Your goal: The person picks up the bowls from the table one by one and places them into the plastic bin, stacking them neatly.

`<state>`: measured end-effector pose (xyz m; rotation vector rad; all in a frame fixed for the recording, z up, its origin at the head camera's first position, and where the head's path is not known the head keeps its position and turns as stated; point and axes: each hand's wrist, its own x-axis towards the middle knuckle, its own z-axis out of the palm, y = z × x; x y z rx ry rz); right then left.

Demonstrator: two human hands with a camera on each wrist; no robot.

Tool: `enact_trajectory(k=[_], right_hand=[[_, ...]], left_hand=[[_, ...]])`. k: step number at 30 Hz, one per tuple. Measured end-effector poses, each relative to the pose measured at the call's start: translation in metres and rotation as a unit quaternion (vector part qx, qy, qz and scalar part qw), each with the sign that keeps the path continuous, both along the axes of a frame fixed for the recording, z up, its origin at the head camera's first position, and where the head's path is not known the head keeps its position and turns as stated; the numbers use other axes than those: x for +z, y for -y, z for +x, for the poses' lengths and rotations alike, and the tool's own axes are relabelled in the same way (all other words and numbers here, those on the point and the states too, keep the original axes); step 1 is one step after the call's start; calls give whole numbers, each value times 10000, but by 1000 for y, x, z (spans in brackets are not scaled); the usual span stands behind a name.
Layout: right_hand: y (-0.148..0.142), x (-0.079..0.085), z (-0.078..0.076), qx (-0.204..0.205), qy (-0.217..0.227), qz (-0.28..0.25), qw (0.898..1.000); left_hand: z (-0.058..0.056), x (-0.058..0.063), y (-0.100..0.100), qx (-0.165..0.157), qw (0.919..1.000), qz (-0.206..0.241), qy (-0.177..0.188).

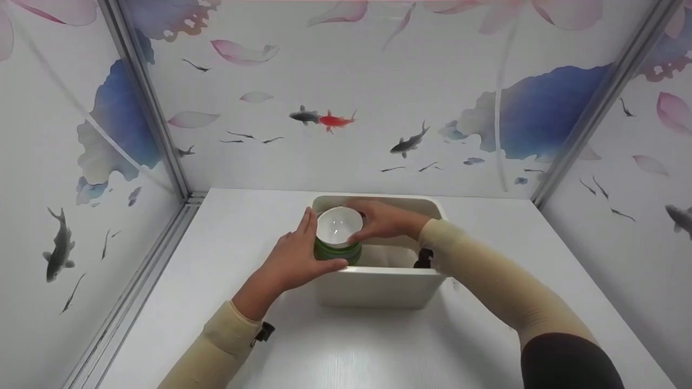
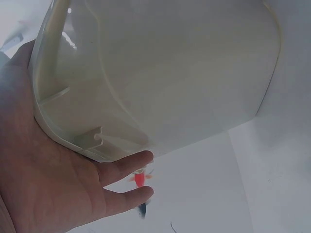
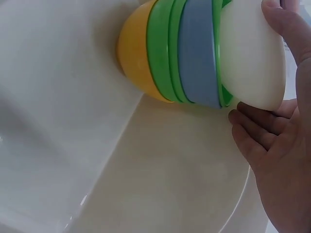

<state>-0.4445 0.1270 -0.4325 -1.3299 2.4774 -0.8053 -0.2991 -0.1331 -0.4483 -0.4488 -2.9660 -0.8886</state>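
My right hand (image 1: 386, 219) grips a white bowl (image 1: 338, 226), its thumb at the near side and its fingers at the far side. Below it, inside a white plastic bin (image 1: 378, 289), stands a stack of nested bowls. The right wrist view shows a yellow bowl (image 3: 133, 51) at the bottom, then green ones (image 3: 163, 53) and a blue one (image 3: 198, 53). The white bowl's base sits within the top green rim (image 3: 217, 58). My left hand (image 1: 294, 256) lies against the bin's left corner, fingers extended and thumb along the front rim.
The bin stands on a white table (image 1: 243, 216) near the back panel (image 1: 270, 162), which is printed with fish and petals. Side panels (image 1: 43, 162) with metal frame posts (image 1: 146, 102) enclose the table left and right.
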Motion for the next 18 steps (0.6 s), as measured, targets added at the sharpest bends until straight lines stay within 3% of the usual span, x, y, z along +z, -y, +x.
enact_trajectory(k=[8,18], right_hand=[[2,-6,-1,44,277,150,9995],[1,-5,1,29,122,530,9985]], left_hand=[[1,1,0,-9,10000,66,16],[1,1,-1,-6,10000,47,33]])
